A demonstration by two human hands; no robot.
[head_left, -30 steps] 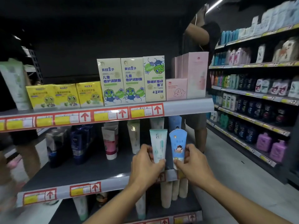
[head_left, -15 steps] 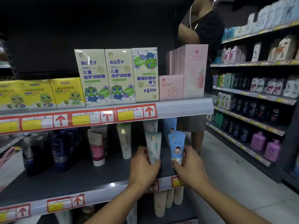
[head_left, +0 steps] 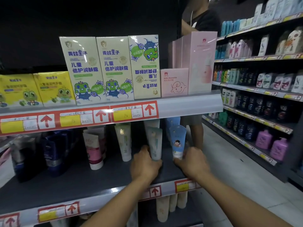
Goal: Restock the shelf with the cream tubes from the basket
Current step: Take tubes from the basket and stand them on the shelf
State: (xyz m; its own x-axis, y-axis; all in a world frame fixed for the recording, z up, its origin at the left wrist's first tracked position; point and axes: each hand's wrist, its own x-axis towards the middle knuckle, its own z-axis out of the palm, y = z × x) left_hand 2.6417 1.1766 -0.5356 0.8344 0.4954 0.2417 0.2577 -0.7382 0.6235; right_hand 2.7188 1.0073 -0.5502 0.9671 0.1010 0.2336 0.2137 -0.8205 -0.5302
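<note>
On the middle shelf [head_left: 82,182] two cream tubes stand cap-down side by side. My left hand [head_left: 144,164] is wrapped around the base of the pale green tube [head_left: 155,143]. My right hand [head_left: 191,163] grips the bottom of the blue tube [head_left: 177,141] with a child's picture. Similar tubes stand right behind each of them, partly hidden under the upper shelf. The basket is out of view.
A white-green tube [head_left: 124,143], a pink tube [head_left: 93,149] and dark blue bottles [head_left: 55,153] stand further left. Frog-printed boxes [head_left: 98,69] and pink boxes [head_left: 196,63] fill the shelf above. A person [head_left: 196,23] stands behind the shelf end. Stocked shelves [head_left: 262,89] line the aisle on the right.
Both hands have pushed the two tubes deeper into the shelf, under the upper shelf's edge. The camera has moved closer and to the left.
</note>
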